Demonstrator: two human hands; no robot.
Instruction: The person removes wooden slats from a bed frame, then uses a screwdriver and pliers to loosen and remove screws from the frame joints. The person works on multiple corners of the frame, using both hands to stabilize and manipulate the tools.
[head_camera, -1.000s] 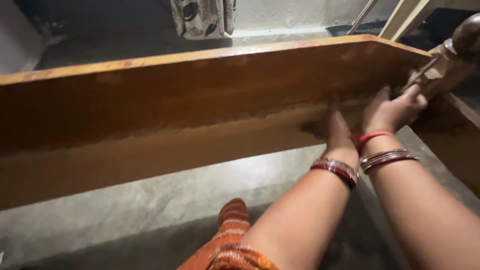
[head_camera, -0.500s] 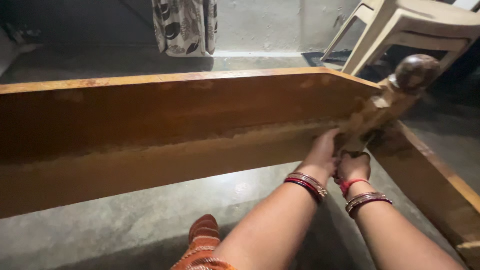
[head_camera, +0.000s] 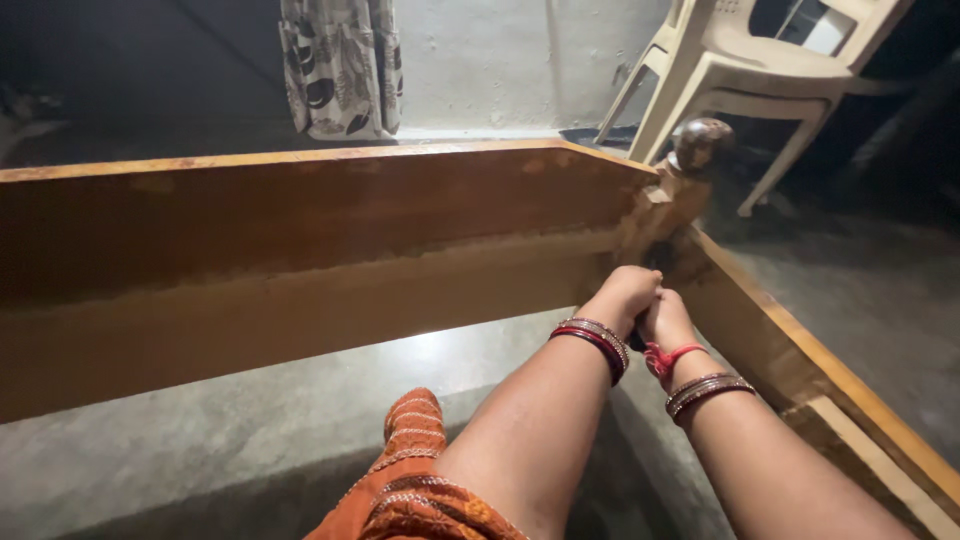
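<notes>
Where the long wooden side rail (head_camera: 300, 230) meets the second rail (head_camera: 800, 360) at the corner post (head_camera: 672, 205), both hands are pressed low into the inside of the joint. The left hand (head_camera: 628, 290) is curled into a loose fist, knuckles toward the post; whether it grips anything cannot be told. The right hand (head_camera: 665, 318) lies just beside and touching it, partly hidden behind the left, its fingers out of sight, so its hold cannot be told either. Bangles (head_camera: 598, 340) sit on the left wrist; a red thread (head_camera: 668, 356) and further bangles ring the right. The post carries a dark round knob (head_camera: 700, 143). A pale plastic chair (head_camera: 760, 70) stands beyond on the concrete floor (head_camera: 250, 410). Judgement: work on the corner joint is in hand; any further move calls for close fingertip work in a dim, cramped angle.
</notes>
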